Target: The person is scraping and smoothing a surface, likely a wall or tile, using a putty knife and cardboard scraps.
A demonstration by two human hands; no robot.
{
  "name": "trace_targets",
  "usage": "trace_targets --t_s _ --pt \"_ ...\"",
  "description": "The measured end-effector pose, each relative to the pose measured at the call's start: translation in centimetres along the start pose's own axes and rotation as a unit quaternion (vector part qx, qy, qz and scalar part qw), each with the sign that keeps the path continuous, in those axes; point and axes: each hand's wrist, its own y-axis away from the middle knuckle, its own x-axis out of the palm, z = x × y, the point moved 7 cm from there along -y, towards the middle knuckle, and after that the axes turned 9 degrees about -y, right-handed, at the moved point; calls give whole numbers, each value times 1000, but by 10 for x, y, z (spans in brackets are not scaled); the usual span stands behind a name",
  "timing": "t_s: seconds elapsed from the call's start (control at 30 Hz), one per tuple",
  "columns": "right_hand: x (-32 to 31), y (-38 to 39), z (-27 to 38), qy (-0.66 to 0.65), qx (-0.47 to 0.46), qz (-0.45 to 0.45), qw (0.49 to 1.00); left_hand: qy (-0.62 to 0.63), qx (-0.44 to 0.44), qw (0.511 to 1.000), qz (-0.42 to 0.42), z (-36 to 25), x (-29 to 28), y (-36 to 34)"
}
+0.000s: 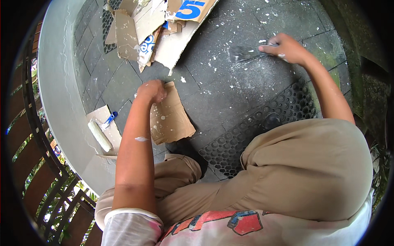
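On grey pavers, right hand (287,48) gripping paint-caked scraper (243,53), blade flat

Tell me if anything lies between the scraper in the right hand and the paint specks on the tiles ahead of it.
Nothing visible does. The right hand holds the scraper with its blade against the dark floor tiles. The torn cardboard pile lies off to the left, and the left hand rests on a separate cardboard piece.
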Motion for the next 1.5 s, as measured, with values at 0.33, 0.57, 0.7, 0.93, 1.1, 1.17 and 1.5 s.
trace_targets --t_s 0.33,0.57,0.7,0.93,1.1,1.17,1.5 --pt "57 -37 91 111 -58 53 991 100 -7 993 -64 -5 -17 2" --pt "89 -43 98 54 -64 41 996 140 -5 984 -113 -17 -14 -11" --pt "87 -49 97 64 -31 100 992 136 2 984 -119 -18 -11 -15" --pt "89 -52 97 71 -65 72 993 172 -24 975 -139 -34 -19 -7" --pt "88 -58 87 46 -94 86 991 162 -3 979 -127 -38 -20 -6" --pt "88 -56 79 23 -92 109 990 176 10 977 -123 -43 -20 -3" --pt "71 -16 30 -207 3 145 968 402 95 902 -125 -22 21 -41"
